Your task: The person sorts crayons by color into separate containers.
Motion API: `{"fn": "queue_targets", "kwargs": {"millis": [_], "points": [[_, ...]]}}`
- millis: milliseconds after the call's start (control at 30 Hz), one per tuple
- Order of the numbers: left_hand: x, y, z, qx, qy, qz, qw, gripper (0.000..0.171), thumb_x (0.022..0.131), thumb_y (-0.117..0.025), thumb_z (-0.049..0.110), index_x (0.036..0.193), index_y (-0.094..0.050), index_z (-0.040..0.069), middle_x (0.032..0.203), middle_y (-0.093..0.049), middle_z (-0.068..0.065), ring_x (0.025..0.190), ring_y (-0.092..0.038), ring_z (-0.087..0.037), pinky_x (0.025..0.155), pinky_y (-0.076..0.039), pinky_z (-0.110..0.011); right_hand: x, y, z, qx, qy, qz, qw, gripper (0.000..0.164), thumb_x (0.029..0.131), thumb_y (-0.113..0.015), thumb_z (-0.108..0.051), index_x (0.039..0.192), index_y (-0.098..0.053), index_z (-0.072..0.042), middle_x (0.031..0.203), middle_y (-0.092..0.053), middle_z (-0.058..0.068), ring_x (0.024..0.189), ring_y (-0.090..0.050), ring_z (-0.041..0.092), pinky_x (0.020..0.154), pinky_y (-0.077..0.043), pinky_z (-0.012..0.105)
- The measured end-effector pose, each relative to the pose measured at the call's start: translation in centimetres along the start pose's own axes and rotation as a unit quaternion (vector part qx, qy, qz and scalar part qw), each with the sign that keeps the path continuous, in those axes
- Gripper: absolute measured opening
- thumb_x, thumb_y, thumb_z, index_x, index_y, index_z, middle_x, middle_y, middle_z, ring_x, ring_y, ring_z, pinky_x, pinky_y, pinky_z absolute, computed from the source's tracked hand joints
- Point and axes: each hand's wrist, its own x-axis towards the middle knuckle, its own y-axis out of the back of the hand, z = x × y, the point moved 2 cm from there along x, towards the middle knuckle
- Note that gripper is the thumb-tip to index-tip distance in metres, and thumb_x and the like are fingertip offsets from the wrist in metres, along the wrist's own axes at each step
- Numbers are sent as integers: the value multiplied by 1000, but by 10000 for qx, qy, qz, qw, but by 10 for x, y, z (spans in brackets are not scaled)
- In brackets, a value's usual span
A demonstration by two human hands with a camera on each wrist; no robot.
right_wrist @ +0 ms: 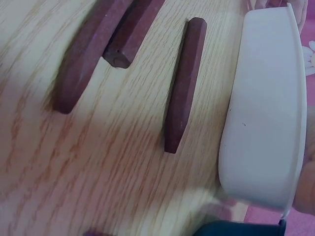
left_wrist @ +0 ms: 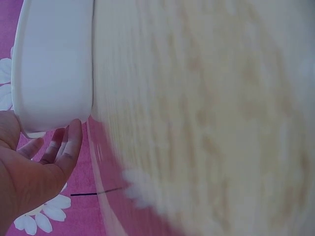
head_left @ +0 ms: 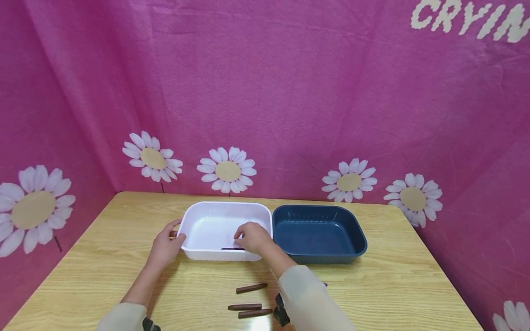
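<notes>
My left hand [head_left: 164,246] grips the left end of a white plastic tub [head_left: 225,256], thumb at the rim. In the left wrist view, the fingers [left_wrist: 71,145] touch the tub's outer wall low down. My right hand [head_left: 253,236] reaches over the tub's front wall, its fingers loosely bent inside. Just below those fingertips lies a dark stick [head_left: 232,248] along the inner front wall, partly hidden by the wall. In front of the tub, several brown faceted crayons with tapered ends lie on the table, one crayon [right_wrist: 186,86] closest to the tub.
A dark blue tub [head_left: 319,257] stands against the white tub's right side. Two more crayons [head_left: 244,307] lie side by side near the front. A small purple tip [head_left: 325,284] shows past my right sleeve. Pink flowered cloth [head_left: 265,115] hangs behind the wooden table [head_left: 397,276].
</notes>
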Motion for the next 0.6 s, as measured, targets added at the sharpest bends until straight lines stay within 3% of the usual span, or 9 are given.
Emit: {"fn": "queue_targets", "kwargs": {"millis": [600], "points": [[-3, 1, 4, 84, -103, 24, 9999, 53, 91, -48, 10, 141, -34, -1, 113, -52, -29, 97, -57, -33, 68, -59, -29, -8, 20, 1, 380, 371, 239, 9983, 19, 83, -68, -21, 98, -71, -9, 77, -62, 2, 70, -49, 10, 62, -42, 21]]}}
